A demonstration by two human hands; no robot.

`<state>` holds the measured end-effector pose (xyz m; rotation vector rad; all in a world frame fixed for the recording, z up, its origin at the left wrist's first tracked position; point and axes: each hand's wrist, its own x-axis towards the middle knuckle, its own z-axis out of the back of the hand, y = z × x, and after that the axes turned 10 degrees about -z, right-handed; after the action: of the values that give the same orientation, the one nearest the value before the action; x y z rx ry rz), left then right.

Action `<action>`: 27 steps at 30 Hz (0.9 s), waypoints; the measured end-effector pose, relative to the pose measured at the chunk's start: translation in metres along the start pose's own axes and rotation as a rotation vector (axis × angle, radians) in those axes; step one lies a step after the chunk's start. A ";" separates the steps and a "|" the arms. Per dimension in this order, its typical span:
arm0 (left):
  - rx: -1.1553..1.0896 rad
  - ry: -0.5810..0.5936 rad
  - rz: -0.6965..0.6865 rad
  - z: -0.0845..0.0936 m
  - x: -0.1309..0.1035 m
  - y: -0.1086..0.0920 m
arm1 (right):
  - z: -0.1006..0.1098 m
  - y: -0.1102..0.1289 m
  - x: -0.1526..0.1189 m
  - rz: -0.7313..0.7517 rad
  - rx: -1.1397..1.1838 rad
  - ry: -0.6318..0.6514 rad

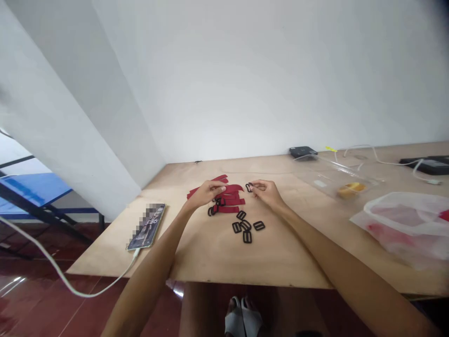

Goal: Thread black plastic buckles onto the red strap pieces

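My left hand (210, 191) pinches a red webbing strap (234, 188), whose free end points right toward my other hand. In the fingers of my right hand (265, 189) is a black slide buckle (249, 187), held up just beyond the strap's tip; the two are apart. Below and beside my left hand lie more red straps (229, 209), some with black buckles (212, 210) on their left ends. Several loose black slide buckles (247, 237) lie in a small group on the table nearer to me.
A phone (147, 227) with a white charging cable (136, 252) lies at the table's left edge. Toward the right are a clear plastic bag (324, 175) with something yellow inside, a whitish plastic bag (403, 234), and black devices (303, 152) with cables. A white wall stands behind.
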<state>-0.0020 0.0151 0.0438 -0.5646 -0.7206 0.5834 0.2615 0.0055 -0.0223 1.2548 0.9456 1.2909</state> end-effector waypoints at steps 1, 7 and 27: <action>-0.037 0.031 -0.022 -0.006 -0.003 -0.003 | -0.003 0.000 -0.001 -0.035 0.048 0.025; -0.069 0.067 -0.082 -0.016 -0.009 0.002 | -0.010 0.000 -0.003 -0.117 0.085 0.106; -0.052 0.031 -0.027 -0.015 -0.014 0.001 | -0.010 0.008 -0.008 -0.131 -0.057 0.088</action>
<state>0.0002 0.0019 0.0277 -0.6099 -0.7143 0.5304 0.2495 -0.0020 -0.0174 1.0814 1.0295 1.2690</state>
